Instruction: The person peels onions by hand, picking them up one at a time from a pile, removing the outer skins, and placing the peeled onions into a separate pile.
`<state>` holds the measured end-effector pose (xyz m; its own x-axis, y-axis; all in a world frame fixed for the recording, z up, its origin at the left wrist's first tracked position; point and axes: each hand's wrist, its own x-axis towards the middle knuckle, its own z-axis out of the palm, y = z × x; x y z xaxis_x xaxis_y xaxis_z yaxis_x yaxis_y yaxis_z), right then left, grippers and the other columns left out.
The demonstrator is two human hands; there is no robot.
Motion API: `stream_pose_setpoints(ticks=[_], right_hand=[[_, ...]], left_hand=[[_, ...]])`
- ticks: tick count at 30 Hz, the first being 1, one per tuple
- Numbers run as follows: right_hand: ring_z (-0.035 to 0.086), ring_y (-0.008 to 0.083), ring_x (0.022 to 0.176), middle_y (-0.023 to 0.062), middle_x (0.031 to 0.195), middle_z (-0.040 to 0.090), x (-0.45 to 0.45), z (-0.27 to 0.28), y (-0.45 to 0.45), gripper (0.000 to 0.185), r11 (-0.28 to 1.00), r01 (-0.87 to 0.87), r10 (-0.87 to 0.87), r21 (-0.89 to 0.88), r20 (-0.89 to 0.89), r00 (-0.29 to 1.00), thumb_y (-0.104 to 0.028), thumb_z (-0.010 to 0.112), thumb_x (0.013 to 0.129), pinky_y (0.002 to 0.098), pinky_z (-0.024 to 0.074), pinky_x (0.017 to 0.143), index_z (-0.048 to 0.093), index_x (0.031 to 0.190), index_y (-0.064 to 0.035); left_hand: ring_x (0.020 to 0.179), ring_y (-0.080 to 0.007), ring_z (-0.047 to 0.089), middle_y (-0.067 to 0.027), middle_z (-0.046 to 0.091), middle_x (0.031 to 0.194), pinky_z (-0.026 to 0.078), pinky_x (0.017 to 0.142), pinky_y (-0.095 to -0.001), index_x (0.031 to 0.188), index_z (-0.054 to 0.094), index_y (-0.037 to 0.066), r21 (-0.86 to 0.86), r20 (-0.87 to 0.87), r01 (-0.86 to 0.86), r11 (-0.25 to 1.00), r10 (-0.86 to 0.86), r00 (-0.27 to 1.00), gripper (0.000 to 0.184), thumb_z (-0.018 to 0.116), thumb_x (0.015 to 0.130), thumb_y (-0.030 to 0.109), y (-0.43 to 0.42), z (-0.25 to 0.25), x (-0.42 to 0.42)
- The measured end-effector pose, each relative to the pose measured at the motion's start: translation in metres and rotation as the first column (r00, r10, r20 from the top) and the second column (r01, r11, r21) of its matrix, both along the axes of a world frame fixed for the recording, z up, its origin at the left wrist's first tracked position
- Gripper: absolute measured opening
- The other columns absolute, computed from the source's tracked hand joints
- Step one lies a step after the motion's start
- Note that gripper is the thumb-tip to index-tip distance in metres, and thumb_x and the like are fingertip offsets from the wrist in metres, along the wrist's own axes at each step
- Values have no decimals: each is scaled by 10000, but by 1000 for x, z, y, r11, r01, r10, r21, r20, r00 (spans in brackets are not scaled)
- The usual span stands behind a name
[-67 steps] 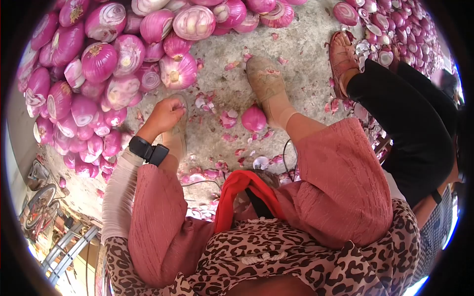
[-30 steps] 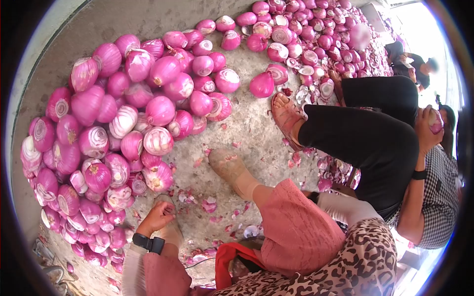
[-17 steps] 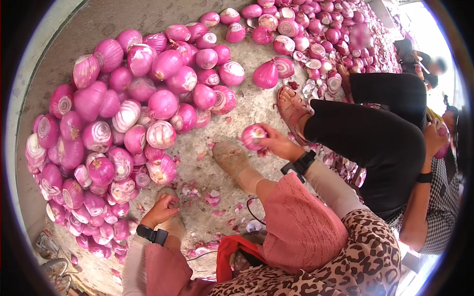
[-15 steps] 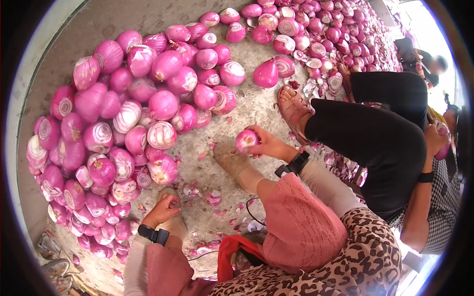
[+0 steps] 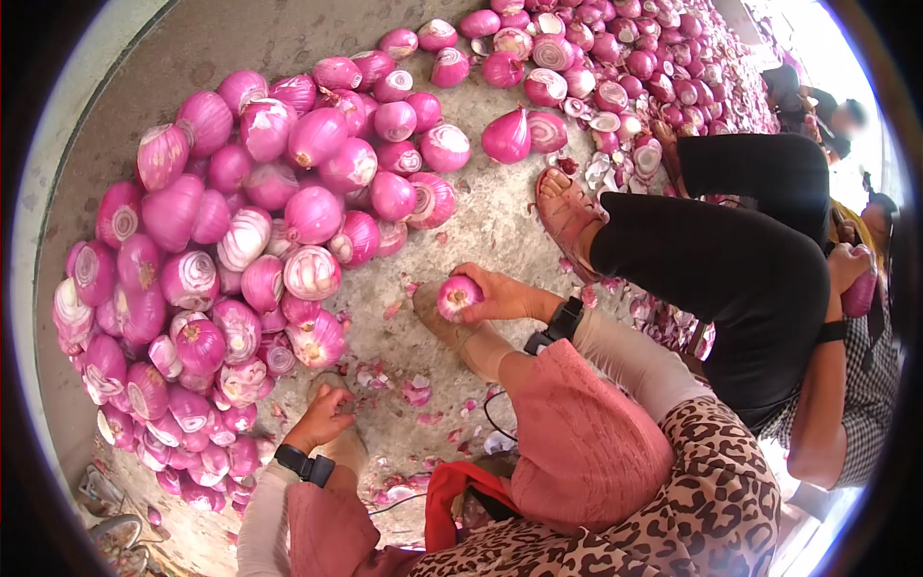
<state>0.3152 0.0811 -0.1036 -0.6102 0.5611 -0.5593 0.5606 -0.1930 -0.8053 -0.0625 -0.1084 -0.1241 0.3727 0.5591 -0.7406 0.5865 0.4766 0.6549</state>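
A peeled pink-purple onion (image 5: pixel 458 299) is held in the fingers of my right hand (image 5: pixel 505 294), above my right shoe. My left hand (image 5: pixel 321 419) is closed, its fingers curled near my left shoe; what it holds, if anything, I cannot make out. Just beyond my left hand, to the left, lies a large heap of onions (image 5: pixel 202 347), many with trimmed ends showing pale rings. Two more onions, one of them with a pointed tip (image 5: pixel 507 137), lie on the floor past my right hand.
Scraps of onion skin (image 5: pixel 416 391) litter the concrete floor (image 5: pixel 385 317) between my feet. A second, larger onion pile (image 5: pixel 663 58) spreads at the upper right. Close on my right sits a co-worker in black trousers (image 5: pixel 711 250), with an onion (image 5: pixel 859 290) in one hand.
My right hand has moved left and slightly toward me with the onion. My left hand stays closed in nearly the same spot.
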Motion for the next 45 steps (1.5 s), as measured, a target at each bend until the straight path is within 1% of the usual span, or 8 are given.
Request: stream_pose_setpoints(ticks=[18,22,25,27,31,37,43,45], right_hand=[[630,312,868,199,999,599,-21,-17,8,739,988,-71,53,139,129,990,-512,673,742,378,499,768,400,1222,-22],[648,243,744,167,990,602,-12,-14,11,657,971,164,-164,-171,14,986,-423,651,802,322,530,631,377,1256,-36],[645,196,676,131,953,607,-5,-6,11,571,844,362,-421,-396,-70,905,-385,591,870,275,523,524,361,1269,-47],[646,198,678,111,938,613,0,-12,16,528,576,447,-700,-684,-132,701,-402,558,892,273,514,507,388,1259,-63],[654,269,810,133,1033,617,15,-24,31,522,543,366,-698,-756,-164,697,-511,387,936,330,535,654,472,1233,-91],[634,265,796,100,1029,621,11,-7,43,523,373,355,-819,-857,-125,560,-536,392,927,335,526,671,491,1227,-120],[634,283,823,119,1073,609,35,-18,93,497,458,306,-839,-835,-291,460,-519,367,940,343,530,602,470,1252,-146],[633,298,854,122,1111,592,23,7,118,475,295,486,-948,-823,-188,257,-491,396,940,353,546,624,467,1253,-142]], left_hand=[[972,-238,488,-104,396,1016,472,814,-318,1087,542,60,-38,37,41,998,-40,999,358,668,755,103,3,-1,-3],[952,-228,489,-99,407,998,466,806,-308,1083,544,59,-3,19,45,999,-45,999,352,666,755,98,2,-1,-2],[942,-222,490,-98,415,984,461,798,-306,1079,548,59,-4,27,47,999,-47,999,350,666,751,94,3,-1,-3],[939,-220,490,-98,417,984,459,796,-307,1077,550,59,-1,31,40,999,-40,999,350,666,749,92,3,0,-3],[933,-216,490,-101,420,989,457,796,-310,1081,550,59,-7,36,30,1000,-30,999,359,667,744,92,2,-3,-3],[934,-210,488,-99,419,985,465,791,-303,1086,551,62,-13,-4,22,1000,-22,1000,367,669,741,101,2,-3,-1],[904,-220,490,-103,427,968,455,776,-310,1077,558,62,121,21,73,990,-76,997,355,642,733,87,-5,-14,-6],[890,-227,491,-106,431,959,448,771,-315,1074,561,60,155,20,79,985,-83,996,352,633,729,81,-12,-25,-8]])
